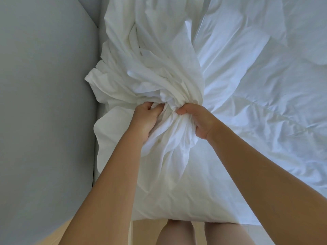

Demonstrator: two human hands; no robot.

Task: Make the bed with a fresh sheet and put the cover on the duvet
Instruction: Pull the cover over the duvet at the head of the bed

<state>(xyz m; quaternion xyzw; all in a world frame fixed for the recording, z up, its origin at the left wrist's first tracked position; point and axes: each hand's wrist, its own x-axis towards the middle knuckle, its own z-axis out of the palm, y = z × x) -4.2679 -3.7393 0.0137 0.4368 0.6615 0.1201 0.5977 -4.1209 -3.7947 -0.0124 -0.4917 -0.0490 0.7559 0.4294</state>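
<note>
Head view: the step looks like working the duvet cover (159, 82) over a corner of the duvet (256, 106). It would go best with both fists holding the gathers tight and feeding cloth along evenly, untwisted. The left hand (146, 119) and right hand (196, 121) each clench a fistful, side by side. The cover is creamy white and deeply creased, heaped at the bed's near left corner beside a grey panel (44, 85).

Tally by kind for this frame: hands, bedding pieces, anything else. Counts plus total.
Hands: 2, left hand and right hand, both gripping the bunched white cloth
White bedding pieces: 2, that cloth and the spread white bedding
Grey panel: 1
Total: 5
</note>
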